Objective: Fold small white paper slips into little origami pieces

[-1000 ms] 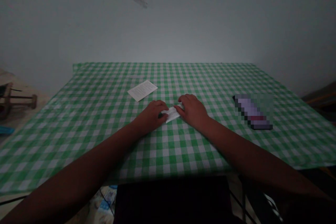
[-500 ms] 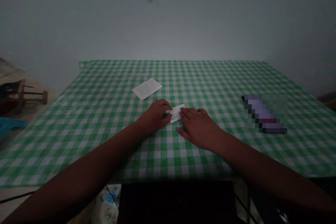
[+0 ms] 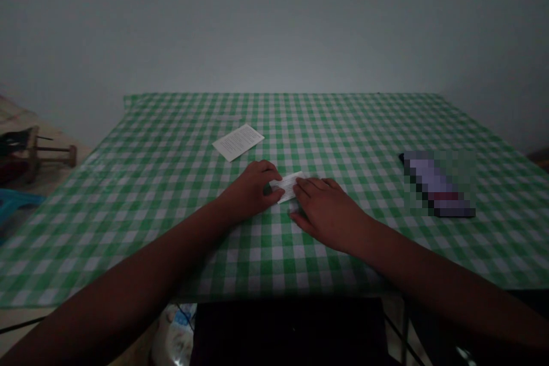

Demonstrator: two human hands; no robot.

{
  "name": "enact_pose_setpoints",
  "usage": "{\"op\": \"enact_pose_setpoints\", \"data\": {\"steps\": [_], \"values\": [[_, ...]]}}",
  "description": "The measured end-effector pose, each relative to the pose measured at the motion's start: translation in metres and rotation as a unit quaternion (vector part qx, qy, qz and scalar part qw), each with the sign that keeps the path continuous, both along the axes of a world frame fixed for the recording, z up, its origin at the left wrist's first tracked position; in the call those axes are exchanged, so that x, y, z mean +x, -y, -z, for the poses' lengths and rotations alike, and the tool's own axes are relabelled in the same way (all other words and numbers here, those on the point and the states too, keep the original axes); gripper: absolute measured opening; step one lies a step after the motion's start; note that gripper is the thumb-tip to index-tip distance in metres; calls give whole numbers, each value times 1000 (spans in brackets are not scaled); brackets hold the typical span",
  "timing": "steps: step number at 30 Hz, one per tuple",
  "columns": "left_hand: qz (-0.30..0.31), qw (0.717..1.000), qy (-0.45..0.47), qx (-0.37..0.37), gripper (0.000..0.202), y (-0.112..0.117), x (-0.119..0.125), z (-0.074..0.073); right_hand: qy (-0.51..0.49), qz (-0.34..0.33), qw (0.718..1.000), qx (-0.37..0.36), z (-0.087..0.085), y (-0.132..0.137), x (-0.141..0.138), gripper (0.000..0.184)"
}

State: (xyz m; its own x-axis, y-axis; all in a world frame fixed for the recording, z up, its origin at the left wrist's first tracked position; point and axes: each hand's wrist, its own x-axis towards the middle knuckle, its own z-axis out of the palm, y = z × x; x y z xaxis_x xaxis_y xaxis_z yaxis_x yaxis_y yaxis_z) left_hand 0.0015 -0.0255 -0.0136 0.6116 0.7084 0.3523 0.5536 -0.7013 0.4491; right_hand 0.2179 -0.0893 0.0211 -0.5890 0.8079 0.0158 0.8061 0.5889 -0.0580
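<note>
A small white piece of printed paper point(image 3: 286, 186) lies on the checked cloth in front of me. It looks folded, though part of it is covered by my fingers. My left hand point(image 3: 253, 189) holds its left end, the thumb at the near edge and the index finger at the far one. Flat on the paper's right end rest the outstretched fingers of my right hand point(image 3: 326, 209), with the thumb apart on the cloth side. Farther off, to the left, lies a printed sheet point(image 3: 238, 142) that neither hand touches.
A green and white checked cloth point(image 3: 343, 126) covers the table. At the right lies a phone-like dark-edged object point(image 3: 440, 186), blurred by pixels. Beyond the table's left side are a wooden stool-like piece point(image 3: 34, 151) and a blue plastic thing point(image 3: 17, 206). A plain wall point(image 3: 321, 23) stands behind.
The view has shifted slightly. Both hands stay at the paper in nearly the same pose, the left thumb slightly further over its near edge.
</note>
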Motion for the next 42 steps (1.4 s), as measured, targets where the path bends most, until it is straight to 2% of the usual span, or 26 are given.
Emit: {"op": "enact_pose_setpoints", "data": {"steps": [5, 10, 13, 15, 17, 18, 21, 23, 25, 28, 33, 38, 42], "values": [[15, 1000, -9, -8, 26, 3, 0, -5, 9, -19, 1000, 5, 3, -9, 3, 35], [39, 998, 1, -44, 26, 2, -2, -10, -12, -10, 1000, 4, 1, -22, 4, 21], [52, 993, 53, -93, 27, -2, -7, -14, -54, -1, 998, 13, 1, -27, 7, 20], [60, 979, 127, -146, 29, -4, -10, -16, -138, 7, 990, 4, 2, -32, 10, 20], [66, 948, 221, -218, 32, -4, -11, -17, -265, 36, 963, -32, 3, -37, 14, 17], [65, 927, 269, -252, 35, -3, -10, -18, -332, 62, 939, -61, 5, -40, 16, 16], [42, 870, 381, -310, 40, 3, -4, -19, -511, 142, 830, -174, 10, -49, 19, 12], [13, 857, 413, -308, 34, 7, 2, -19, -574, 152, 771, -228, 13, -53, 19, 11], [-16, 856, 426, -292, 31, 10, 7, -21, -602, 146, 739, -263, 16, -53, 17, 11], [-42, 853, 438, -280, 35, 13, 12, -24, -614, 130, 717, -303, 16, -49, 12, 11], [-62, 856, 418, -299, 39, 17, 13, -30, -615, 65, 705, -347, 12, -42, 6, 15], [-66, 884, 362, -289, 32, 24, 15, -33, -646, 60, 700, -297, 10, -38, 3, 32], [-54, 904, 323, -274, 27, 28, 16, -35, -650, 67, 707, -272, 8, -35, 2, 20]]}}
